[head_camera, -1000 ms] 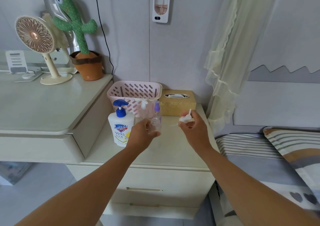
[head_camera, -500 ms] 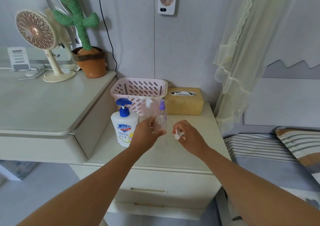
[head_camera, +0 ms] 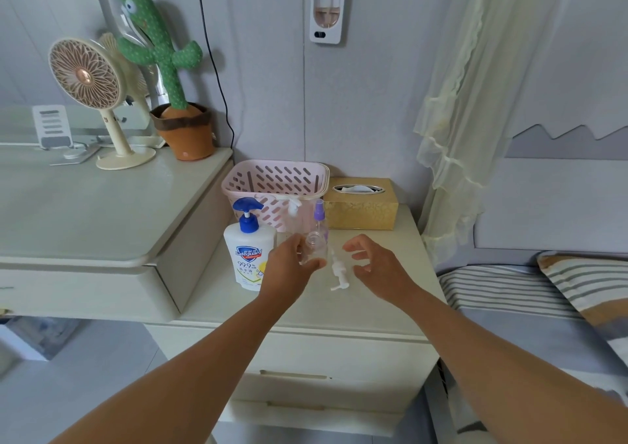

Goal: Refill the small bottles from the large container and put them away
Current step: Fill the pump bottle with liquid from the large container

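Note:
On the cream nightstand (head_camera: pixel 373 304) stands a large white hand-soap container (head_camera: pixel 249 256) with a blue pump. My left hand (head_camera: pixel 292 267) grips a small clear bottle (head_camera: pixel 314 248) with no cap, just right of the container. A white pump cap (head_camera: pixel 338 272) lies on the nightstand right beside that bottle. My right hand (head_camera: pixel 377 263) hovers just right of the cap, fingers spread and holding nothing. Behind stand a clear bottle with a white pump (head_camera: pixel 294 214) and a small purple-capped spray bottle (head_camera: pixel 319 219).
A pink slotted basket (head_camera: pixel 275 180) stands at the back of the nightstand, a gold tissue box (head_camera: pixel 362 207) to its right. The higher dresser (head_camera: pixel 102 216) on the left carries a fan (head_camera: pixel 86 80) and a plush cactus (head_camera: pixel 163 66). A bed (head_camera: pixel 530 294) lies to the right.
My right hand has lowered the white pump cap onto the nightstand and let go of it, opening beside it. My left hand keeps hold of the small clear bottle.

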Demonstrator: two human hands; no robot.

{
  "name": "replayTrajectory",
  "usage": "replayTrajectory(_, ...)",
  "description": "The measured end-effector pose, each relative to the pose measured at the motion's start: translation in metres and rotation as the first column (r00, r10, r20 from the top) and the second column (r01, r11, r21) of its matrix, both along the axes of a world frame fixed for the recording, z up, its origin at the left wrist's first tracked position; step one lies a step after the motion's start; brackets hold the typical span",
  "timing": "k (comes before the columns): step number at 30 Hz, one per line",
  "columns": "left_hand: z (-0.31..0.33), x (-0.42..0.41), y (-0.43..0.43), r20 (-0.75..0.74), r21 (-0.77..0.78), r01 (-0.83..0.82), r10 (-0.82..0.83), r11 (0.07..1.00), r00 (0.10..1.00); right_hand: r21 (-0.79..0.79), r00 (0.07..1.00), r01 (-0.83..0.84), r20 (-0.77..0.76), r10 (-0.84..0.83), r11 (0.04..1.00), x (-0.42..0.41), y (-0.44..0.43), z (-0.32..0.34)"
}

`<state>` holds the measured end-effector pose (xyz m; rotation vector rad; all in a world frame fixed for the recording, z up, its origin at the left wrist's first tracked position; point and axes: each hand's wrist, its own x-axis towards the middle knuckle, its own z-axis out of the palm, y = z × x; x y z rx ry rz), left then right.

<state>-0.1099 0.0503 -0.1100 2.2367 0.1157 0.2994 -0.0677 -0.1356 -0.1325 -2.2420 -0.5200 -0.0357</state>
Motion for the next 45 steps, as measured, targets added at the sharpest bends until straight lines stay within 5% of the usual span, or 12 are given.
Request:
replayTrajectory(6,0.015,-0.011,-0.001,0.086,-0.031,-0.076,0.078,0.997,0.993,0.125,1.000,-0.010,0.007,0.009,0.992,-0.026,0.020,0.014)
replayTrajectory(14,0.036,-0.030,0.008,0.082,-0.101,-0.128,0.136,0.987,0.987,0.080,0.980,0.084,0.176,-0.097,0.993,-0.048,0.054,0.019)
replayTrajectory(23,0.046,-0.041,0.042,0.128,-0.254,-0.139,0.175,0.957,0.976,0.024,0.977,0.071,0.198,-0.075,0.997,-0.055,0.073,0.021)
replayTrajectory(30,0.053,-0.021,0.077,0.318,-0.004,-0.281,0.267,0.960,0.910,-0.017,0.987,0.065,0.148,-0.061,0.998,-0.053,0.066,0.029)
replayTrajectory(32,0.060,-0.011,0.081,0.255,0.059,-0.221,0.200,0.973,0.946,-0.038,0.988,0.057,0.147,-0.051,0.998,-0.053,0.064,0.033)
replayTrajectory(35,0.066,-0.003,0.082,0.127,-0.059,-0.088,0.095,0.994,0.987,-0.046,0.989,0.052,0.139,-0.045,0.998,-0.053,0.060,0.040)
replayTrajectory(45,0.063,-0.004,0.072,0.106,-0.107,-0.044,0.056,0.993,0.993,0.036,0.986,0.088,0.139,-0.092,0.995,-0.052,0.054,0.053)
